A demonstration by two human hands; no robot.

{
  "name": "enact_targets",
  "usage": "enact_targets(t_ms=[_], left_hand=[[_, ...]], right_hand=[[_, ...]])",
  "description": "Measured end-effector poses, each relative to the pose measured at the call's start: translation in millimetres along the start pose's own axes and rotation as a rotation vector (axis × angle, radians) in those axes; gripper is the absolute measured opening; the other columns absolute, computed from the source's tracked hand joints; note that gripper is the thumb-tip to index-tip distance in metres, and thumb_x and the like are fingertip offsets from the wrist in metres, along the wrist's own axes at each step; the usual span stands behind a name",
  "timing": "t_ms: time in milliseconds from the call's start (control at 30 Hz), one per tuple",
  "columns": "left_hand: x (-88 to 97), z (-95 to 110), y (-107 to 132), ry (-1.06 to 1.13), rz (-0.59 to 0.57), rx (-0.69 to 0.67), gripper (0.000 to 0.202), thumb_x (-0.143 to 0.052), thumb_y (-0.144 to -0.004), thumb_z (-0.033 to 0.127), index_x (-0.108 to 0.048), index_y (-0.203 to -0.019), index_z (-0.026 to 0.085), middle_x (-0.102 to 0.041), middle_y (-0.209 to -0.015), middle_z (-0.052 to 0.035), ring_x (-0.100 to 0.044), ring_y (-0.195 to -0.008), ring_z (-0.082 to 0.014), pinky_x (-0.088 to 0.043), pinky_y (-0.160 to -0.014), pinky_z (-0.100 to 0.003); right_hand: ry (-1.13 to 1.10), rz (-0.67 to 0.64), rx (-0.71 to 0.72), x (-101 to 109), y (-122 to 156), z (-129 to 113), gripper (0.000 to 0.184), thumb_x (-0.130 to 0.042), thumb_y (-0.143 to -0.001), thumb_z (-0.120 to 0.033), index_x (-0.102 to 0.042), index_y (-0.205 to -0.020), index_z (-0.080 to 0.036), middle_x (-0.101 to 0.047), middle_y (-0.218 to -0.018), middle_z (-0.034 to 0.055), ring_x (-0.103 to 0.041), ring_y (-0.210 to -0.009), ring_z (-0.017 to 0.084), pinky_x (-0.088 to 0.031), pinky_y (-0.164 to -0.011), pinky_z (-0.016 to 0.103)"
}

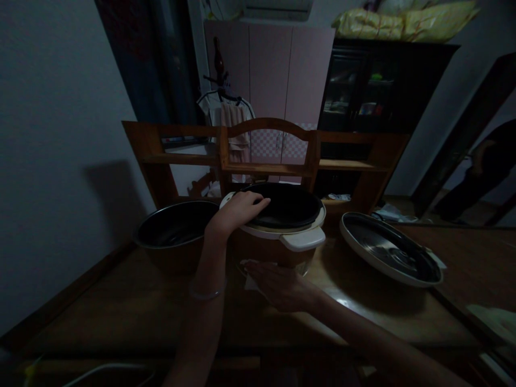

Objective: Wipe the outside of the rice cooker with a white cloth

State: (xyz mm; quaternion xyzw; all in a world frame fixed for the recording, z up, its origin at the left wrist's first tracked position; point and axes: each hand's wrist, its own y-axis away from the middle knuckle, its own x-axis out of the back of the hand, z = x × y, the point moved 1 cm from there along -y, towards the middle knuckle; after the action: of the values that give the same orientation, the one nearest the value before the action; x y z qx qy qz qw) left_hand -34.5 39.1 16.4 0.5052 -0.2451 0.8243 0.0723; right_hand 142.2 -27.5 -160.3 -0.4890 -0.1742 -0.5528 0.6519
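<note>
A round electric cooker (300, 234) with a white rim, a side handle and a dark inside stands on the wooden table. My left hand (241, 209) lies over its left rim, thumb stretched out and the other fingers bent over the edge, steadying grip on it. Low on the cooker's front, my right hand (278, 285) presses a white cloth or tissue (252, 283) against the wall with its fingers together. A black pot (177, 228) sits to the left, close to my left forearm. On the right lies the cooker's lid (387, 250), its metal inner side facing up.
The wooden table (121, 306) has a shelf rack (270, 167) along its back, behind the cooker. A wall (60, 134) bounds the left side. Another person (484, 166) is partly visible at the far right. The room is dim.
</note>
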Motion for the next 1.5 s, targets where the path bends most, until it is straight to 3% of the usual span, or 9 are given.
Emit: enact_targets(t_ms=[133, 233, 400, 567, 700, 833, 1033, 1233, 1500], left_hand=[[-0.2, -1, 1, 0.012, -0.001, -0.008, 0.048, -0.042, -0.101, 0.05, -0.077, -0.092, 0.019, -0.075, -0.079, -0.0059, -0.07, -0.081, -0.0225, -0.043, -0.07, -0.03], [0.2, -4, 1, 0.043, -0.014, -0.023, 0.048, -0.043, -0.1, 0.053, -0.077, -0.09, 0.02, -0.075, -0.077, -0.0048, -0.07, -0.08, -0.0216, -0.042, -0.068, -0.029], [2.3, -8, 1, 0.133, -0.043, -0.044, 0.049, -0.045, -0.099, 0.056, -0.077, -0.097, 0.02, -0.074, -0.076, -0.0034, -0.07, -0.078, -0.0204, -0.042, -0.067, -0.028], [2.7, -10, 1, 0.163, -0.045, -0.037, 0.049, -0.045, -0.099, 0.058, -0.077, -0.093, 0.02, -0.074, -0.073, -0.003, -0.07, -0.076, -0.0198, -0.042, -0.066, -0.027], [3.1, -9, 2, 0.133, -0.04, -0.03, 0.048, -0.046, -0.099, 0.055, -0.078, -0.095, 0.02, -0.074, -0.075, -0.0037, -0.07, -0.078, -0.0203, -0.042, -0.066, -0.027], [3.6, -7, 2, 0.112, -0.037, -0.035, 0.048, -0.045, -0.1, 0.054, -0.079, -0.097, 0.02, -0.074, -0.076, -0.0041, -0.069, -0.078, -0.0202, -0.042, -0.067, -0.028], [2.1, -8, 1, 0.099, -0.025, -0.047, 0.047, -0.045, -0.101, 0.051, -0.077, -0.09, 0.019, -0.075, -0.078, -0.0047, -0.069, -0.081, -0.0204, -0.043, -0.069, -0.028], [2.9, -6, 2, 0.113, -0.011, -0.061, 0.044, -0.045, -0.101, 0.048, -0.074, -0.085, 0.019, -0.074, -0.076, -0.0044, -0.069, -0.081, -0.0201, -0.043, -0.07, -0.028], [7.0, 1, 6, 0.1, -0.026, -0.032, 0.043, -0.045, -0.102, 0.046, -0.072, -0.082, 0.019, -0.072, -0.07, -0.0036, -0.069, -0.079, -0.0198, -0.043, -0.072, -0.027]], right_hand=[[-0.041, 0.022, 0.024, 9, 3, 7, 0.055, -0.044, -0.095, -0.01, -0.045, -0.146, 0.009, -0.046, -0.157, 0.0242, -0.034, -0.154, 0.029, -0.04, -0.123, 0.039], [-0.04, 0.068, -0.034, 23, -1, 10, 0.054, -0.045, -0.096, -0.009, -0.045, -0.147, 0.008, -0.047, -0.157, 0.0232, -0.032, -0.155, 0.028, -0.04, -0.124, 0.039], [0.141, 0.056, -0.077, 30, -21, 6, 0.055, -0.046, -0.095, -0.006, -0.044, -0.146, 0.012, -0.044, -0.157, 0.0285, -0.036, -0.153, 0.03, -0.037, -0.125, 0.039], [0.275, 0.075, -0.07, 5, -51, -5, 0.05, -0.046, -0.093, -0.007, -0.053, -0.138, 0.014, -0.051, -0.152, 0.0296, -0.042, -0.15, 0.03, -0.031, -0.128, 0.039], [0.267, 0.033, -0.15, -27, -61, -17, 0.047, -0.046, -0.094, -0.013, -0.06, -0.13, 0.013, -0.059, -0.143, 0.0307, -0.057, -0.138, 0.032, -0.036, -0.124, 0.043], [0.268, 0.01, -0.125, -42, -55, -21, 0.046, -0.045, -0.094, -0.013, -0.062, -0.131, 0.008, -0.064, -0.14, 0.0262, -0.06, -0.134, 0.029, -0.038, -0.122, 0.038], [0.259, -0.002, -0.108, -40, -44, -16, 0.05, -0.041, -0.094, -0.011, -0.057, -0.139, 0.003, -0.058, -0.149, 0.0204, -0.055, -0.14, 0.027, -0.035, -0.124, 0.036], [0.239, -0.011, -0.145, -41, -39, -18, 0.063, -0.041, -0.086, -0.002, -0.048, -0.148, 0.005, -0.049, -0.158, 0.0209, -0.05, -0.145, 0.027, -0.038, -0.123, 0.038], [0.178, -0.012, -0.056, -30, -15, -12, 0.069, -0.045, -0.085, -0.006, -0.04, -0.152, 0.005, -0.042, -0.162, 0.0218, -0.041, -0.151, 0.026, -0.031, -0.127, 0.038]])
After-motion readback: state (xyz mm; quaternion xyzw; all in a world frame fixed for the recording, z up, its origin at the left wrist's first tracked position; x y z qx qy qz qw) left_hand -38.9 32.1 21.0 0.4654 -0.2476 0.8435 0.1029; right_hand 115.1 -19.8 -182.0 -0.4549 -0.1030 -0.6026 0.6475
